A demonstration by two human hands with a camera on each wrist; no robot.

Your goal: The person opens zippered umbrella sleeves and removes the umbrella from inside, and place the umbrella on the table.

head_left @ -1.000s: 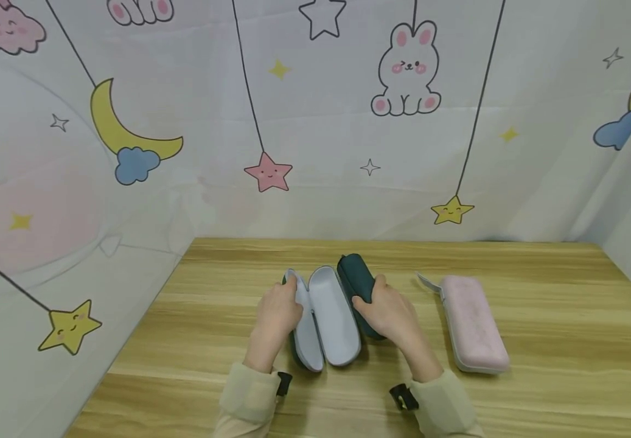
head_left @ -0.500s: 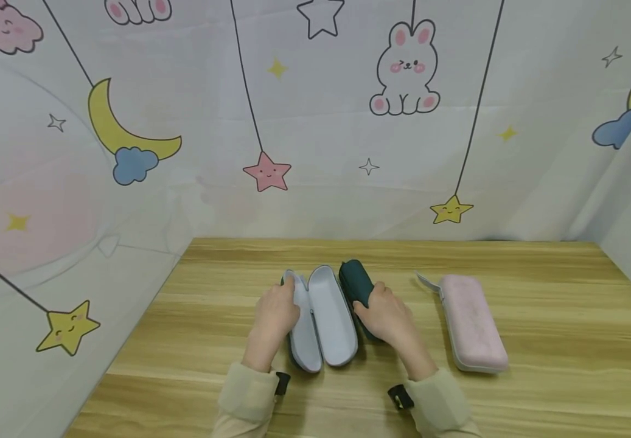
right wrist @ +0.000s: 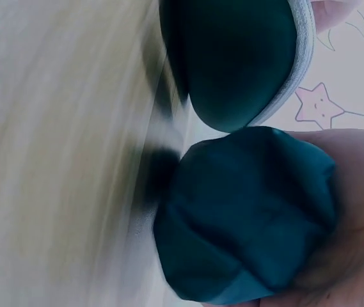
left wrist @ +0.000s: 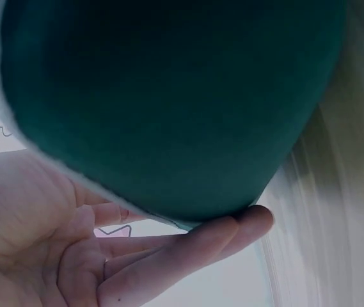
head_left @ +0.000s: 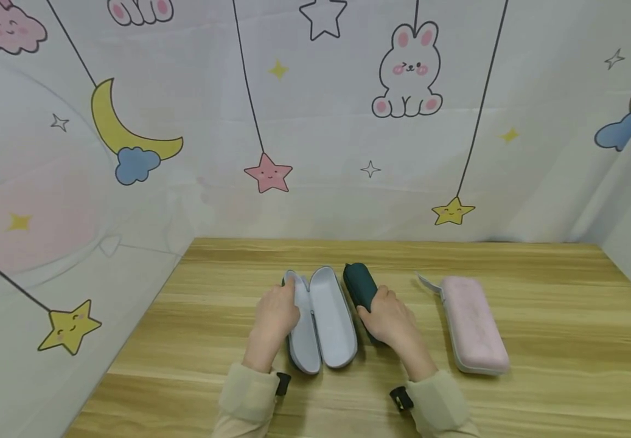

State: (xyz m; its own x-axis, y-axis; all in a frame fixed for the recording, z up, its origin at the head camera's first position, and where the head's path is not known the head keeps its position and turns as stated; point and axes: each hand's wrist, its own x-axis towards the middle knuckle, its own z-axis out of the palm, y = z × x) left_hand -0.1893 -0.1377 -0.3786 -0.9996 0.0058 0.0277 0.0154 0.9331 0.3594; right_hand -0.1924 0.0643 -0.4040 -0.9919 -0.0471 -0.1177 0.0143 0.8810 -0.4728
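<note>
A hard hinged case (head_left: 333,325), dark green outside and pale grey inside, lies spread wide on the table with both halves bare inside. My left hand (head_left: 275,311) holds its left half by the rim; in the left wrist view, fingertips (left wrist: 252,224) meet the green shell (left wrist: 182,115). Just right of the case, my right hand (head_left: 390,317) grips a dark green fabric roll that looks like a folded compact umbrella (head_left: 360,286). Its far end sticks out beyond the fingers. The right wrist view shows the umbrella's creased end (right wrist: 242,217) low over the tabletop, near the case.
To the right lies a pink hard case (head_left: 474,325), shut, with a grey strap (head_left: 429,282) at its far left corner. The wooden table (head_left: 567,340) ends at a patterned cloth backdrop (head_left: 320,121) behind and at the sides.
My right hand has shifted the folded umbrella slightly right and nearer to me, widening the gap to the case. The left hand and the pink case stay about where they were.
</note>
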